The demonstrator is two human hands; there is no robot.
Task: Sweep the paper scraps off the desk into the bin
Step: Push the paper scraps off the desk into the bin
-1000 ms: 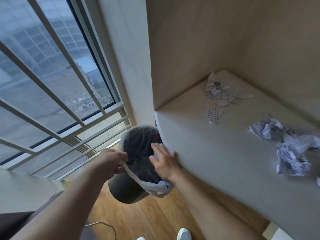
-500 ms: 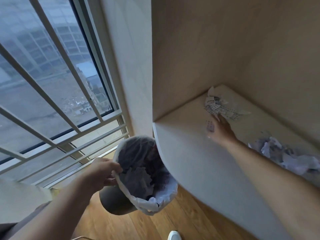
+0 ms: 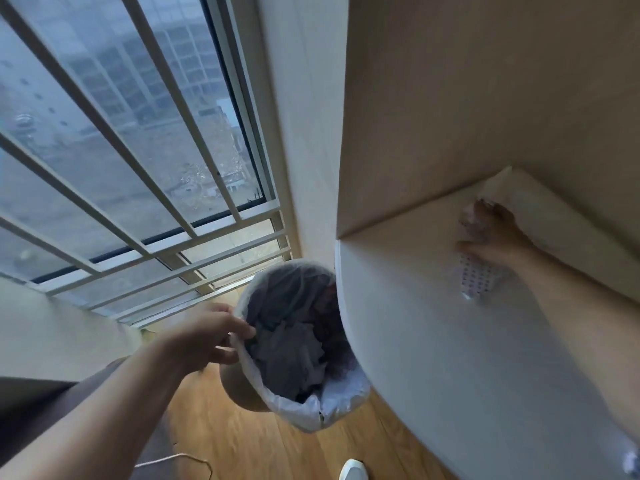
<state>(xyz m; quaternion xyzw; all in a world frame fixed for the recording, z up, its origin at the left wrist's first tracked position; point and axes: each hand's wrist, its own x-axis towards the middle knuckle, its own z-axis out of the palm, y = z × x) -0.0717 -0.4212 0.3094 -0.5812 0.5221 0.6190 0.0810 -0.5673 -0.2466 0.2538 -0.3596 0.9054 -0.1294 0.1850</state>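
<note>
Left hand (image 3: 207, 336) pinches the round bin's (image 3: 239, 389) crinkled plastic liner (image 3: 341, 403) beside the smooth desk (image 3: 433, 358); right hand (image 3: 493, 237), fingers spread, presses dotted paper scraps (image 3: 476, 280).

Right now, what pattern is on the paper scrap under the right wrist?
The paper scrap is white with rows of small dark dots, in the head view.

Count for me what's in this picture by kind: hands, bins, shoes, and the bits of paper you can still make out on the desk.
Hands: 2, left hand gripping the bin's liner rim, right hand flat on the scraps
Bins: 1, bin held beside the desk
Shoes: 1, white shoe
Paper on the desk: 2 visible, dotted scrap and crumpled paper at the frame's edge; more may be hidden
Total: 6
</note>
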